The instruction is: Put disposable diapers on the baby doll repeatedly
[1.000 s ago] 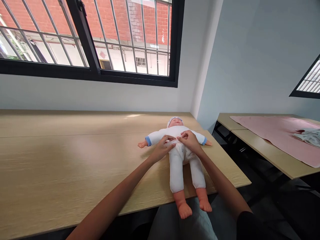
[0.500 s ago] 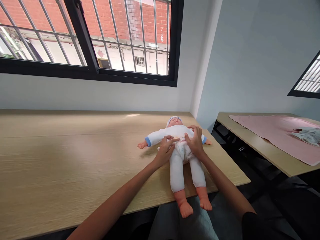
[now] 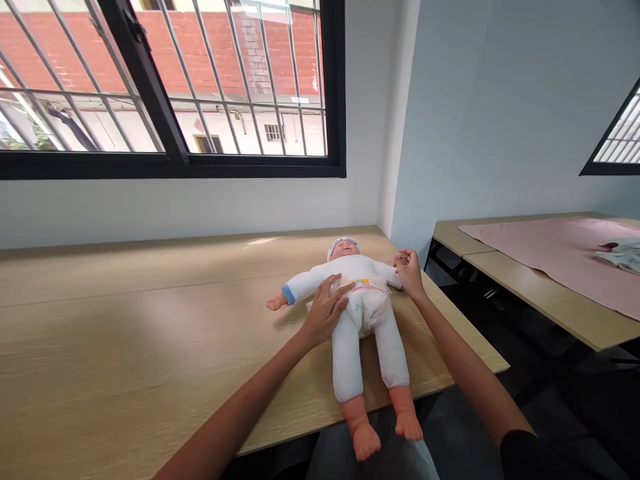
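Note:
A baby doll (image 3: 345,393) lies on its back, its head toward the wall and its feet past the table's front edge. It wears a white top with blue cuffs, a cap and a diaper (image 3: 371,305) around its waist. My left hand (image 3: 326,312) rests with fingers stretched over the diaper's left side at the waist. Beside the doll's arm on the right, my right hand (image 3: 411,275) has its fingers bent together. Whether anything is between those fingertips is too small to see. That hand covers the doll's hand on that side.
The doll lies near the right end of a wooden table (image 3: 150,347). A second table (image 3: 540,287) stands to the right across a gap, with a pink cloth (image 3: 545,247) and a crumpled pale garment (image 3: 623,253). A barred window (image 3: 240,80) is in the wall behind.
My right hand has left the middle of the diaper and moved right, to the doll's arm. My left hand stays on the waist. The view has shifted slightly.

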`<state>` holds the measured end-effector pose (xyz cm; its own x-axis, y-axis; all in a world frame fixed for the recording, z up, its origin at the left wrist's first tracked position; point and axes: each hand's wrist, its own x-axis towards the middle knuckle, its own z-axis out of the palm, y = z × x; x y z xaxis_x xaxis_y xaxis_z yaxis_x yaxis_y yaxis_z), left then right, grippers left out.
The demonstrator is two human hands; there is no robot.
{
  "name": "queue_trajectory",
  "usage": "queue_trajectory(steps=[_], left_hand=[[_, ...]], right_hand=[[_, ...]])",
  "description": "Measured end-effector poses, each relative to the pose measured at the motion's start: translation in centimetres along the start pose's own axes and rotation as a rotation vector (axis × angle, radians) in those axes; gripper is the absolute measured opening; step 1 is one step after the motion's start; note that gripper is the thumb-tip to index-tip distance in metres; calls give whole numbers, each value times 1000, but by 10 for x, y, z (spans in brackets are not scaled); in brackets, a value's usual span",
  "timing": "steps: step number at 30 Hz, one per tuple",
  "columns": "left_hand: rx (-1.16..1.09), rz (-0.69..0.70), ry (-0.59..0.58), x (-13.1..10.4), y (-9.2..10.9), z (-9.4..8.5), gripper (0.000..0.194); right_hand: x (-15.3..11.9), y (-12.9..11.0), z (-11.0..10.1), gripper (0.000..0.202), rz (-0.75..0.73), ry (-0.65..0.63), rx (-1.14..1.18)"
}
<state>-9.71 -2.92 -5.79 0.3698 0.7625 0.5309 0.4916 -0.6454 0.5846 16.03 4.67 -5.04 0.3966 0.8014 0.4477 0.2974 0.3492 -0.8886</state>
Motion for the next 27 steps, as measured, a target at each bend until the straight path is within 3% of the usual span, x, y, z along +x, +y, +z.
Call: queue_trajectory(steps=[3, 9, 14, 17, 19, 23, 27], left_hand=[[24, -21, -27, -1, -1, 1, 50], [41, 8, 24, 3, -11, -5, 53], [213, -69, 233, 14, -25, -37, 45], [461, -158, 283, 15, -39, -63, 38], [514, -281, 280, 14, -50, -79, 32], [257, -539, 318, 9, -66, -106, 21], [-79, -573, 254, 4, -67, -126, 26]], right_hand=[[6, 8, -7, 27, -11, 2, -89], [25, 27, -37, 17, 68, -130, -576], [29, 46, -52, 17, 179, -141, -644], [28, 52, -52, 18, 184, -155, -640], [27, 53, -51, 20, 164, -188, -615], [32, 49, -57, 23, 120, -303, -527], [38, 40, -73, 13, 110, -469, -413]])
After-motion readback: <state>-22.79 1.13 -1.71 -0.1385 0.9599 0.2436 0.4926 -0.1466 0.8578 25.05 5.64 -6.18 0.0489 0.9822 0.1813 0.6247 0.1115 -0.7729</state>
